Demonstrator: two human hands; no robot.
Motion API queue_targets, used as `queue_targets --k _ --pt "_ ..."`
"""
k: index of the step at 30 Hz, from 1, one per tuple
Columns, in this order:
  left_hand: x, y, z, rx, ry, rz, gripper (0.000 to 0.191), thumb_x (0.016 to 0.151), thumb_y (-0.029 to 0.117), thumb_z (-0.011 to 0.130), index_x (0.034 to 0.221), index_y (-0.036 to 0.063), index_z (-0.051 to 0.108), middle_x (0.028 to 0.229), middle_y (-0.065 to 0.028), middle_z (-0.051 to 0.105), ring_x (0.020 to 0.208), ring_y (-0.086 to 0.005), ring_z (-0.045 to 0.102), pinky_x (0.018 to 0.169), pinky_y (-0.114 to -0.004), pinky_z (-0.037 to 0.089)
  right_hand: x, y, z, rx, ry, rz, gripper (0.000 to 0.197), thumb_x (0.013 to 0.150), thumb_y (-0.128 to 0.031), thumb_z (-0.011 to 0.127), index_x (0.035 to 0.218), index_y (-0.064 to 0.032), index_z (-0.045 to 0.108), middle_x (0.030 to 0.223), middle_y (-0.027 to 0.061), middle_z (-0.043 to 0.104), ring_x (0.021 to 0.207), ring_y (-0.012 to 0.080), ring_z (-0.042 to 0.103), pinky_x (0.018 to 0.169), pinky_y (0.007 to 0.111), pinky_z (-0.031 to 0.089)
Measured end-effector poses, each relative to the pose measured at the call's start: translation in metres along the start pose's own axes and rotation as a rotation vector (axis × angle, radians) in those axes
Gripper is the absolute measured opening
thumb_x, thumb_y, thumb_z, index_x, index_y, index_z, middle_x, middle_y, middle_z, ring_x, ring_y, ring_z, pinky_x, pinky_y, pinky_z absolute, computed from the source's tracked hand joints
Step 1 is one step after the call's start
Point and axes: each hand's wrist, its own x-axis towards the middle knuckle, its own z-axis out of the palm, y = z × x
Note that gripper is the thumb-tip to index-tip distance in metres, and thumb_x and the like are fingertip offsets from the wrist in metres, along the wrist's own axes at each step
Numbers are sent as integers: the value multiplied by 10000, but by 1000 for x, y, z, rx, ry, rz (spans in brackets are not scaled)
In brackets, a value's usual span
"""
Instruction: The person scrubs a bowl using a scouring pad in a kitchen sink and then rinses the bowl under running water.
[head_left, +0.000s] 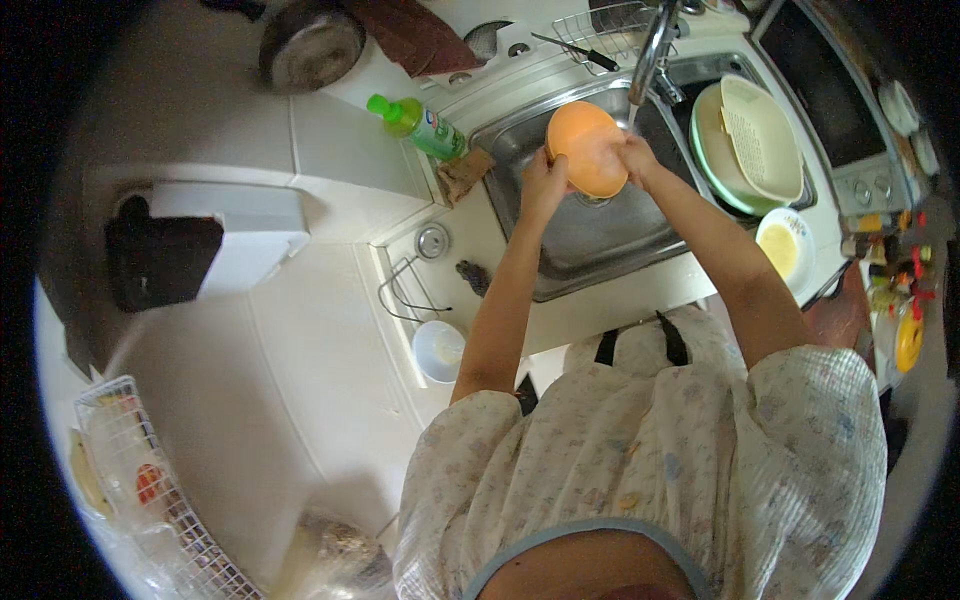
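Note:
An orange bowl (585, 146) is held tilted above the stainless steel sink basin (615, 232). My left hand (545, 184) grips its left edge, the thumb lying on the orange surface. At the opposite edge my right hand (637, 159) is closed on the bowl, its fingertips partly blurred. Just above my right hand, the metal faucet (651, 60) ends, with what looks like a thin stream of water below its spout. The bowl hides part of the basin and its drain.
Right of the basin, a cream colander (761, 142) rests in a pale green basin (701, 165). A white bowl (802, 240) stands nearby. To the left are a green detergent bottle (435, 131), a brown sponge (463, 174) and a dark scrubber (474, 276). Behind the sink lies a black-handled knife (600, 60).

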Motion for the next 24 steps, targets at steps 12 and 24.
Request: queue_targets --k 12,24 --pt "22 21 0 308 -94 -23 439 830 326 400 1026 -50 512 877 -171 593 769 -233 609 660 -309 471 -33 -12 5 99 92 6 239 770 -146 591 963 -5 581 850 105 612 728 180 599 597 287 490" --pt "26 16 12 345 -18 33 398 843 276 396 1029 -63 492 866 -161 582 663 -216 613 520 -298 495 -23 -16 -26 264 -174 -92 275 770 -165 589 975 17 562 877 86 589 770 170 567 699 305 466"
